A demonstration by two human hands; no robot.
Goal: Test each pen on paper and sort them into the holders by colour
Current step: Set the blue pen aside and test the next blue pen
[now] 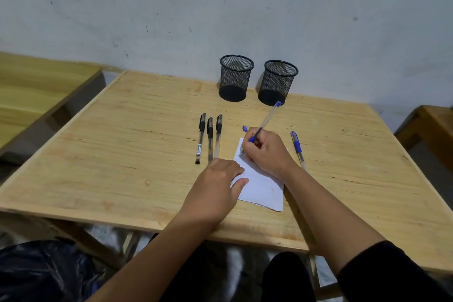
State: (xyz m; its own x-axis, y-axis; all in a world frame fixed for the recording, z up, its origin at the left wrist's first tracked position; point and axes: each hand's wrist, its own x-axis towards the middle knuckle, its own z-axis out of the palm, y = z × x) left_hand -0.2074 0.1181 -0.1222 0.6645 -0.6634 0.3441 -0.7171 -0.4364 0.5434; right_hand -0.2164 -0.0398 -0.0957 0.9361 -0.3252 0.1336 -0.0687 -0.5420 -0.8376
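My right hand (pixel 266 152) grips a blue pen (pixel 268 116) with its tip down on the white paper (pixel 263 186). My left hand (pixel 215 184) lies flat with its fingers and thumb pressing the paper's left edge. Three black pens (pixel 209 136) lie side by side left of the paper. A blue pen (pixel 297 148) lies to the right of my right hand, and a blue cap (pixel 245 128) shows just above it. Two black mesh holders, the left holder (pixel 235 78) and the right holder (pixel 277 83), stand at the table's far edge, both looking empty.
The wooden table (pixel 122 154) stands against a scuffed white wall (pixel 220 7). Another wooden surface (pixel 36 86) sits to the left and a wooden piece (pixel 431 125) to the right. Dark plastic (pixel 44 270) lies below the table's near edge.
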